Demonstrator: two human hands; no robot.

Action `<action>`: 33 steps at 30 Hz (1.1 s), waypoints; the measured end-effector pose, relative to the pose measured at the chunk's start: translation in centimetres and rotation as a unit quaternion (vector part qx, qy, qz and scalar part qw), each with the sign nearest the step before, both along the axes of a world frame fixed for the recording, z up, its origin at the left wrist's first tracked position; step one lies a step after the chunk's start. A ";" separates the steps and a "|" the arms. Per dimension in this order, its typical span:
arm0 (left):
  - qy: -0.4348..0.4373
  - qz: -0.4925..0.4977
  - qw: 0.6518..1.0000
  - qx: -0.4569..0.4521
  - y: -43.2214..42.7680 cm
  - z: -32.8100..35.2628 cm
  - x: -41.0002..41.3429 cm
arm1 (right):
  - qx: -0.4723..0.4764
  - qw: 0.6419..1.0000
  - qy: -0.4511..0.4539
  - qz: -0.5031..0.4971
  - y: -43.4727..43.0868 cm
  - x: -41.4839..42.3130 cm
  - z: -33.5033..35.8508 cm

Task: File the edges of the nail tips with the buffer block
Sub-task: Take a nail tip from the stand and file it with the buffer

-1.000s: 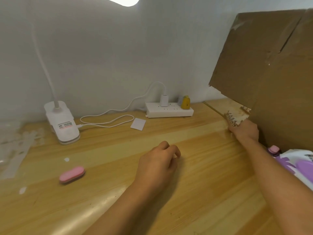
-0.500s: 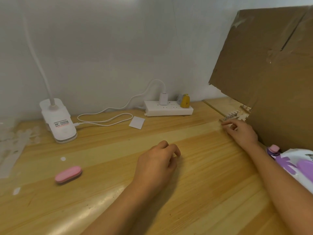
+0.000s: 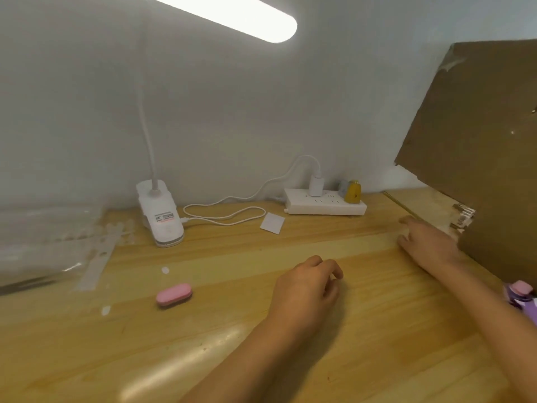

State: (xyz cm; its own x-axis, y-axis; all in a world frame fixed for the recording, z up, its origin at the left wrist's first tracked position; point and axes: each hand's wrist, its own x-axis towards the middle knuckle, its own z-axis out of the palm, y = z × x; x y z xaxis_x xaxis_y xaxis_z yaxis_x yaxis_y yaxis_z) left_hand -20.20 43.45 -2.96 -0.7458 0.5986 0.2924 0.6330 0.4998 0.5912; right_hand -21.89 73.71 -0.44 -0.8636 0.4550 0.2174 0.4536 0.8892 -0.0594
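Observation:
The pink oval buffer block (image 3: 174, 295) lies on the wooden desk (image 3: 232, 344) at the left, well apart from both hands. A clear strip of nail tips (image 3: 462, 217) lies at the far right against the foot of the cardboard sheet (image 3: 479, 158). My right hand (image 3: 427, 242) rests flat just left of the strip, blurred, with its fingers spread and nothing in it. My left hand (image 3: 308, 286) sits mid-desk, knuckles up, with its fingers curled under and nothing held.
A white clip lamp (image 3: 161, 219) and its cable stand at the back left, with a white power strip (image 3: 325, 205) by the wall. Clear plastic bags (image 3: 43, 245) lie far left. A small white card (image 3: 272, 223) lies behind; a purple-and-white object (image 3: 520, 295) sits at right.
My right hand has drawn back from the nail tips, towards me and to the left, and let go of them. My left hand has stayed put. The view has tilted upward.

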 end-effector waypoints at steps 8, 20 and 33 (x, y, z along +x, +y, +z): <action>-0.056 -0.092 0.992 0.071 -11.0 4.8 2.9 | -0.113 0.897 -0.017 0.428 -21.2 4.2 2.2; 0.038 0.343 0.911 -0.227 -46.2 1.5 15.8 | -0.077 0.723 -0.053 0.684 -56.5 5.2 1.1; -0.047 0.362 0.896 -0.254 -50.5 1.2 18.1 | -0.229 0.746 -0.101 0.618 -72.8 1.6 -0.9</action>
State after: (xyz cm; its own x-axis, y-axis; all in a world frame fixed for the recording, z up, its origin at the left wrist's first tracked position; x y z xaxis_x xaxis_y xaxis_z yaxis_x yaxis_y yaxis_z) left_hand -2.10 -7.05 -1.79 -0.9993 -0.0130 0.0348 -0.0057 0.9789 0.2044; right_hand -20.34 0.90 -1.32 -0.6790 -0.7284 0.0916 -0.6541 0.5437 -0.5259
